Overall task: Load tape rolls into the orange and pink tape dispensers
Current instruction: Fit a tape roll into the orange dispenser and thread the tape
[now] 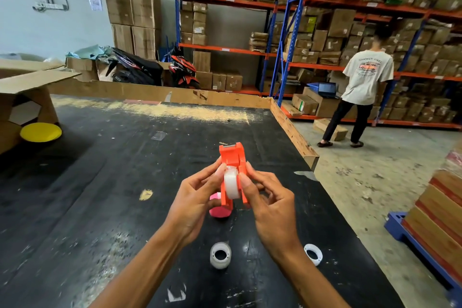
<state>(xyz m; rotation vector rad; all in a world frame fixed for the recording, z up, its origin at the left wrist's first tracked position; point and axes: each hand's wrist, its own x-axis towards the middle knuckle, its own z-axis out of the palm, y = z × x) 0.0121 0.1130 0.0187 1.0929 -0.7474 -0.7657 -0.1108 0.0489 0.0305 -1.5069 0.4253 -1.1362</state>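
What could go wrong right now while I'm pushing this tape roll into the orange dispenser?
The tape roll looks only partly seated in the orange dispenser, held mid-air by fingertips, so it could pop out. The cutter blade sits above your fingers. The pink dispenser lies right underneath and could get knocked.

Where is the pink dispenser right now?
The pink tape dispenser lies on the black table, mostly hidden behind the left hand, below the orange dispenser.

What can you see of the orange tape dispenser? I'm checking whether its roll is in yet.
The orange tape dispenser is glossy plastic, held above the black table with its cutter end pointing away. A whitish tape roll sits between its side walls. The left hand grips its left side, the right hand its right, fingertips on the roll.
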